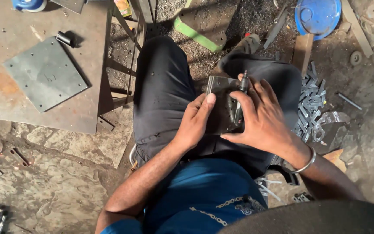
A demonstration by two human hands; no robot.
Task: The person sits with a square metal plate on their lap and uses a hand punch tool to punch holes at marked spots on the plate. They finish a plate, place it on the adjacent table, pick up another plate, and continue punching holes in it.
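Observation:
A small dark metal plate (218, 89) rests on my lap, across my dark trousers. My left hand (195, 121) grips the plate's left edge, thumb lying on its face. My right hand (262, 115) lies over the plate's right side and holds a thin pen-like tool (242, 86) upright against it. A metal bangle (306, 162) circles my right wrist. The plate's lower right part is hidden under my fingers.
A rusty steel table (18, 102) at the left carries a grey square drilled plate (45, 73) and a short black cylinder (64, 38). A pile of small metal pieces (310, 104) lies on the ground at the right. A blue lid (317, 15) and a green-edged part (195, 34) lie ahead.

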